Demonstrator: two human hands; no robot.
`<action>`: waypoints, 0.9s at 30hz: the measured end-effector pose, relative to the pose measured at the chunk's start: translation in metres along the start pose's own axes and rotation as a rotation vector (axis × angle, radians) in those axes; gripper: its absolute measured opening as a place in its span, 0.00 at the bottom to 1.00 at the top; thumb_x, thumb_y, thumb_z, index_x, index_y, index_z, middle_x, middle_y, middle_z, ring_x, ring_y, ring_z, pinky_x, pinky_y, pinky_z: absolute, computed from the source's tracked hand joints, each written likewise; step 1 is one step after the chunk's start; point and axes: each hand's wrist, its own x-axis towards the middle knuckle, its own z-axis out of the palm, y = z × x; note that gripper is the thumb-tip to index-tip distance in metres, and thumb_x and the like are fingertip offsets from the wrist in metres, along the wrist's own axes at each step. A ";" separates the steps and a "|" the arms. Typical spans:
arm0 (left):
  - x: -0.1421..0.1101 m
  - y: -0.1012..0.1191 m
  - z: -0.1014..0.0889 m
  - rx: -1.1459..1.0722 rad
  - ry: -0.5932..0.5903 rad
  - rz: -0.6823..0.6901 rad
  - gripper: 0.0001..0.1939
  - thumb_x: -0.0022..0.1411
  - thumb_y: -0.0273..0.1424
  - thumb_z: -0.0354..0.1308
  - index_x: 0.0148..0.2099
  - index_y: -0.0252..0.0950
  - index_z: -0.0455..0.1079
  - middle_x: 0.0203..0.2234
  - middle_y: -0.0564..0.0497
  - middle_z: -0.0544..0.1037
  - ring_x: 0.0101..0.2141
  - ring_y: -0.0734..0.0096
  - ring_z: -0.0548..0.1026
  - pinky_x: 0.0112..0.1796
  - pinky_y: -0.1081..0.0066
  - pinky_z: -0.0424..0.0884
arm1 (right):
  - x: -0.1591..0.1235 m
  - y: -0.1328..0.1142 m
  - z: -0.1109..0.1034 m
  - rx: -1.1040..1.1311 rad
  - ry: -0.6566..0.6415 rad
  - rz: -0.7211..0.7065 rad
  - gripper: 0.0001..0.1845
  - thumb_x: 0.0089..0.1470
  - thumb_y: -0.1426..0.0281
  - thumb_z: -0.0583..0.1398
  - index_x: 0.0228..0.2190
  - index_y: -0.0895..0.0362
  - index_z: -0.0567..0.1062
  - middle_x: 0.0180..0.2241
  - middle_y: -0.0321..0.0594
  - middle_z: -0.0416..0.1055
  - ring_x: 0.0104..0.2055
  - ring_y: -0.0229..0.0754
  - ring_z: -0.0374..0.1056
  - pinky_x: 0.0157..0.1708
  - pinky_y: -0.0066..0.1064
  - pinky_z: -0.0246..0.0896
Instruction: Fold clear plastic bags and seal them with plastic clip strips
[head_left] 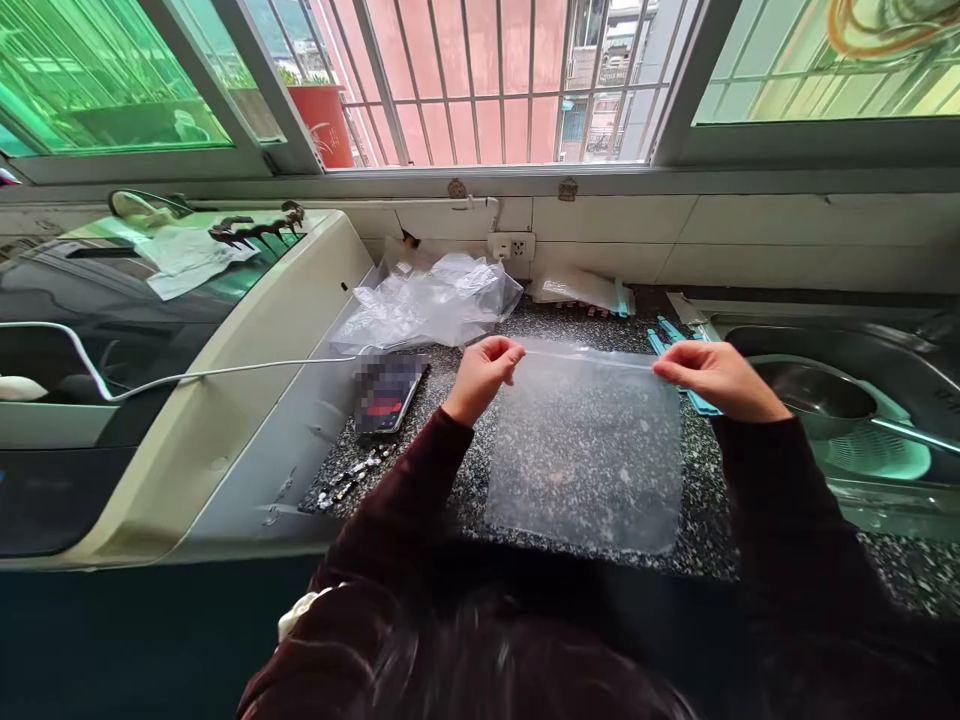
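A clear, frosted plastic bag (585, 455) hangs flat over the speckled counter, its top edge stretched between my two hands. My left hand (482, 378) pinches the top left corner between thumb and fingers. At the top right corner, my right hand (724, 378) grips the same edge. The bag looks flat, with the dark counter showing through it. Close behind my right hand lie light blue plastic strips (671, 335), partly covered by the hand. A phone (390, 395) with a blurred screen lies left of my left hand.
Crumpled clear plastic bags (442, 300) lie at the back left, and a filled packet (577, 288) rests by the wall. A sink (900, 360) with a metal pan (814, 395) stands right. A washing machine (300, 290) borders the left, crossed by a white cable (240, 370).
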 end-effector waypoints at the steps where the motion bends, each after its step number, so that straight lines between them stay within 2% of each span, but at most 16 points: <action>1: 0.004 -0.012 0.000 0.018 0.005 -0.014 0.12 0.45 0.36 0.63 0.23 0.33 0.66 0.15 0.58 0.64 0.15 0.84 0.61 0.17 0.78 0.58 | 0.006 0.007 0.004 -0.069 -0.072 0.018 0.19 0.41 0.51 0.61 0.20 0.55 0.72 0.18 0.34 0.66 0.21 0.36 0.61 0.23 0.32 0.56; 2: 0.007 -0.022 0.001 0.037 0.002 -0.030 0.13 0.45 0.36 0.63 0.22 0.33 0.66 0.15 0.58 0.64 0.15 0.84 0.60 0.17 0.78 0.57 | 0.010 0.012 0.010 -0.125 -0.110 0.021 0.18 0.41 0.52 0.61 0.22 0.55 0.74 0.21 0.36 0.69 0.24 0.39 0.64 0.25 0.33 0.59; 6: 0.009 -0.046 0.003 0.129 -0.059 -0.023 0.12 0.46 0.36 0.61 0.23 0.33 0.65 0.15 0.58 0.63 0.17 0.82 0.59 0.19 0.77 0.56 | 0.024 0.016 0.045 -0.204 -0.071 -0.098 0.17 0.42 0.57 0.61 0.32 0.55 0.76 0.35 0.43 0.75 0.37 0.46 0.69 0.37 0.38 0.64; 9: 0.006 -0.051 0.000 0.199 -0.113 0.056 0.11 0.48 0.36 0.59 0.24 0.33 0.66 0.18 0.56 0.65 0.21 0.80 0.61 0.23 0.76 0.57 | 0.030 0.006 0.075 -0.107 -0.150 -0.126 0.18 0.45 0.59 0.59 0.35 0.57 0.76 0.37 0.44 0.75 0.38 0.44 0.69 0.37 0.37 0.65; 12: 0.003 -0.051 -0.003 0.297 -0.158 0.126 0.10 0.51 0.35 0.58 0.23 0.33 0.66 0.20 0.54 0.66 0.23 0.77 0.63 0.26 0.75 0.59 | 0.035 0.000 0.093 -0.021 -0.190 -0.086 0.18 0.47 0.60 0.58 0.35 0.59 0.76 0.33 0.43 0.75 0.33 0.41 0.68 0.34 0.34 0.64; 16: 0.001 -0.051 -0.007 0.385 -0.194 0.181 0.10 0.53 0.33 0.56 0.23 0.34 0.66 0.20 0.53 0.67 0.24 0.75 0.63 0.28 0.74 0.59 | 0.035 -0.001 0.099 0.073 -0.258 -0.047 0.17 0.46 0.58 0.58 0.27 0.60 0.75 0.26 0.41 0.73 0.28 0.39 0.66 0.29 0.31 0.61; 19: 0.001 -0.051 -0.007 0.397 -0.203 0.175 0.10 0.53 0.32 0.56 0.23 0.34 0.65 0.20 0.53 0.66 0.24 0.75 0.63 0.28 0.74 0.59 | 0.032 -0.001 0.102 0.113 -0.245 -0.044 0.15 0.45 0.58 0.59 0.22 0.59 0.73 0.23 0.39 0.71 0.26 0.37 0.64 0.28 0.30 0.59; 27: -0.004 -0.052 -0.002 0.394 -0.238 0.103 0.10 0.52 0.33 0.56 0.23 0.33 0.64 0.19 0.54 0.65 0.23 0.77 0.62 0.27 0.74 0.59 | 0.023 0.003 0.108 0.053 -0.169 -0.063 0.12 0.45 0.62 0.57 0.21 0.58 0.71 0.20 0.37 0.68 0.23 0.35 0.61 0.25 0.28 0.56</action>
